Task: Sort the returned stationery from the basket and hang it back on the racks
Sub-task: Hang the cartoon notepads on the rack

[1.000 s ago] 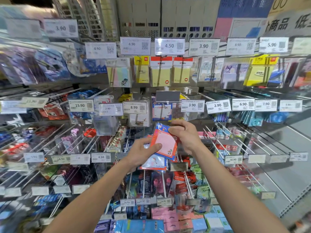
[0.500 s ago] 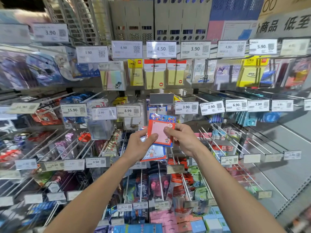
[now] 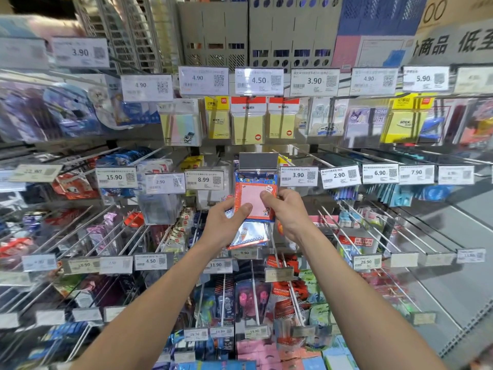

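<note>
A pink sticky-note pack (image 3: pixel 253 200) with a red and blue border is held upright at the middle rack, its top just under a blank grey tag holder (image 3: pixel 258 161) at the tip of a hook. My right hand (image 3: pixel 286 213) pinches the pack's right edge. My left hand (image 3: pixel 226 225) pinches its lower left corner with the thumb on the front, and also holds a second pack (image 3: pixel 250 235), blue and white, lower down against the palm. The basket is not in view.
Racks of hooks fill the wall: yellow sticky-note packs (image 3: pixel 248 121) above, price tags such as 8.99 (image 3: pixel 204 180) and 3.90 (image 3: pixel 298 176) beside the hook, several bare hooks (image 3: pixel 373 231) to the right, packed goods below.
Both hands have lifted the pink pack up and turned it upright, bringing its top to the blank tag holder's hook. The second pack stayed in my left hand.
</note>
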Demonstrator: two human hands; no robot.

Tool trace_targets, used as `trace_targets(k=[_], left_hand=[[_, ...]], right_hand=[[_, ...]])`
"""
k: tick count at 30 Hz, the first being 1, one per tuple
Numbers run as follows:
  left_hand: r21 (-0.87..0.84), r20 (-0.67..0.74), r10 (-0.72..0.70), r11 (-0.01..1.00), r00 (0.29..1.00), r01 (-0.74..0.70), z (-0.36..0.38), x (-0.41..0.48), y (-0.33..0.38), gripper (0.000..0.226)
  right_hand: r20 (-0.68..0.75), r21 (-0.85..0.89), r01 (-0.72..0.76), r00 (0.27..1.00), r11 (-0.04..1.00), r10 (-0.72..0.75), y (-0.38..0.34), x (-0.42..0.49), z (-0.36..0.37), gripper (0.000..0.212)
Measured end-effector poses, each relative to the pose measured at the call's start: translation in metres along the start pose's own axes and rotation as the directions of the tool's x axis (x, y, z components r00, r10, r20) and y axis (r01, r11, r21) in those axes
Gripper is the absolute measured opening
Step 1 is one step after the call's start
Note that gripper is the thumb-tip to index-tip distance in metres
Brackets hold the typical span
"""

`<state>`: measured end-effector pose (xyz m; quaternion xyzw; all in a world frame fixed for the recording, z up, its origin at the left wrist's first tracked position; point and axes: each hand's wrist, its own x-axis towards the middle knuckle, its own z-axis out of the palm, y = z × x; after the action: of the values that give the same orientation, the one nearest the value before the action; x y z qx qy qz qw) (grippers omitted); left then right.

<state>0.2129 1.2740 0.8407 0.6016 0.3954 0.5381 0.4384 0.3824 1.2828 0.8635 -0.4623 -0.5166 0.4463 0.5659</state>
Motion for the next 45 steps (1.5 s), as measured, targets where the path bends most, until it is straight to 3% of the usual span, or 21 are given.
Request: trace_targets(k=[12,18,20,22,26,29,30,32,35,39,42,45], left_hand=[[0.029,-0.042,-0.152,0.988,0.987,0.153,-0.006,0.021,-0.022,0.009],[0.113,-0.047,-0.274,0.954,0.961,0.277,-0.020,0.030,-0.039,0.022],[0.140,-0.050,-0.325,0.934,0.945,0.328,-0.025,0.031,-0.042,0.021],[0.156,-0.068,-0.340,0.925,0.938,0.347,-0.028,0.033,-0.043,0.027],[0.127,-0.011,-0.357,0.926,0.934,0.355,-0.032,0.027,-0.042,0.040],[0.101,0.064,-0.319,0.945,0.946,0.312,-0.034,0.022,-0.049,0.063],[0.100,0.079,-0.299,0.951,0.951,0.291,-0.035,0.021,-0.052,0.072],[0.086,0.109,-0.278,0.959,0.954,0.269,-0.032,0.018,-0.054,0.082],[0.213,0.107,-0.210,0.960,0.972,0.184,-0.023,0.012,-0.050,0.081],[0.232,0.035,-0.168,0.960,0.985,0.155,-0.014,0.005,-0.054,0.076],[0.184,-0.015,-0.212,0.960,0.977,0.211,-0.008,0.000,-0.055,0.069],[-0.013,-0.012,-0.379,0.925,0.925,0.379,-0.004,-0.005,-0.048,0.056]], right_hand=[[0.093,-0.173,-0.016,0.995,0.985,0.033,0.007,0.015,-0.012,0.005],[-0.076,-0.250,-0.143,0.989,0.958,0.128,0.015,0.043,-0.004,0.017],[-0.105,-0.218,-0.169,0.983,0.961,0.149,0.024,0.058,0.003,0.036],[-0.113,-0.214,-0.131,0.988,0.968,0.109,0.028,0.071,0.008,0.020],[-0.180,-0.187,-0.239,0.962,0.953,0.206,0.031,0.078,0.011,0.030],[-0.272,-0.391,-0.254,0.950,0.885,0.153,0.041,0.068,0.010,0.035],[-0.248,-0.423,-0.261,0.954,0.868,0.166,0.045,0.061,0.011,0.045],[-0.056,-0.453,-0.269,0.960,0.850,0.274,0.051,0.044,0.014,0.059],[0.082,-0.438,-0.258,0.942,0.861,0.324,0.057,0.026,0.011,0.052],[-0.055,-0.385,-0.238,0.970,0.892,0.235,0.063,0.011,0.006,0.039],[-0.039,-0.172,-0.314,0.949,0.934,0.312,0.068,0.003,-0.005,0.034],[-0.033,0.048,-0.386,0.921,0.921,0.387,0.061,-0.008,-0.015,0.018]])
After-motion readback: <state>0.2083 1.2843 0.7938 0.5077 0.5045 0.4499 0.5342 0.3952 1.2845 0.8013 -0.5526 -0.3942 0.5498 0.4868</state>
